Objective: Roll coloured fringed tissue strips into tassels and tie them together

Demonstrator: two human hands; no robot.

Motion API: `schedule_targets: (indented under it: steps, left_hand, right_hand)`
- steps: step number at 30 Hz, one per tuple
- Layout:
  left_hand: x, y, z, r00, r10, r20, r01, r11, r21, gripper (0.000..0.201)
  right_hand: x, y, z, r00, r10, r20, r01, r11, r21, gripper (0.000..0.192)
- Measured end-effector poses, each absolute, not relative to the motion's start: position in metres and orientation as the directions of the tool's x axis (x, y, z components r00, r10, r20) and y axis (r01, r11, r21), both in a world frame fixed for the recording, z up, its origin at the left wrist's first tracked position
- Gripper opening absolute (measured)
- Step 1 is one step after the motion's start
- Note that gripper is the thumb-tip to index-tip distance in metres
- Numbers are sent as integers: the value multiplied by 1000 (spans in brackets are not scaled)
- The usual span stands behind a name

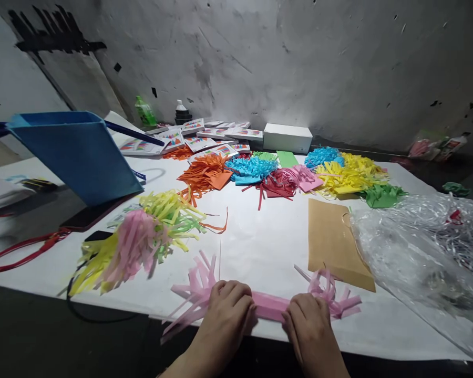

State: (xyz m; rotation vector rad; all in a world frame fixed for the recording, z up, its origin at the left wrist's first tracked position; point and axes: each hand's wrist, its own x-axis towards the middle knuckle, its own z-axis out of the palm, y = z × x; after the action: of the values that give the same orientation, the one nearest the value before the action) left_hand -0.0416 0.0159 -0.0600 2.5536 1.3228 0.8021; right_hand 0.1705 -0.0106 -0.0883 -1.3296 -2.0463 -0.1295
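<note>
A pink fringed paper strip (268, 306) lies along the near edge of the white table (260, 241), its cut fringes fanning out at both ends. My left hand (226, 310) presses down on its left part with curled fingers. My right hand (309, 325) grips its right part, knuckles up. The uncut middle band shows between the two hands.
A pile of pink, yellow and green fringed paper (137, 241) lies to the left. Orange, blue, red, pink, yellow and green piles (284, 176) fill the back. A brown envelope (333, 241), a clear plastic bag (429, 257), a blue box (79, 155), a white box (287, 137) also sit here.
</note>
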Motion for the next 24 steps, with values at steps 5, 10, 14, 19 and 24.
schedule_targets:
  steps: [5, 10, 14, 19, 24]
  left_hand:
    - [-31, 29, -53, 381, 891, 246, 855, -441, 273, 19]
    - [-33, 42, -63, 521, 775, 357, 731, -622, 283, 9]
    - [-45, 33, -68, 665, 639, 386, 575, -768, 281, 2]
    - [-52, 13, -63, 693, 571, 441, 485, -821, 300, 18]
    - [-47, 5, -62, 604, 649, 463, 503, -761, 409, 19]
  right_hand:
    - [163, -2, -87, -191, 826, 530, 931, 324, -170, 29]
    - [163, -3, -82, -272, 714, 645, 861, 480, -169, 24]
    - [165, -13, -84, -343, 641, 687, 743, 632, -219, 24]
    - [176, -30, -91, -319, 612, 724, 724, 650, -230, 18]
    - [186, -36, -87, -387, 690, 612, 703, 651, -288, 14]
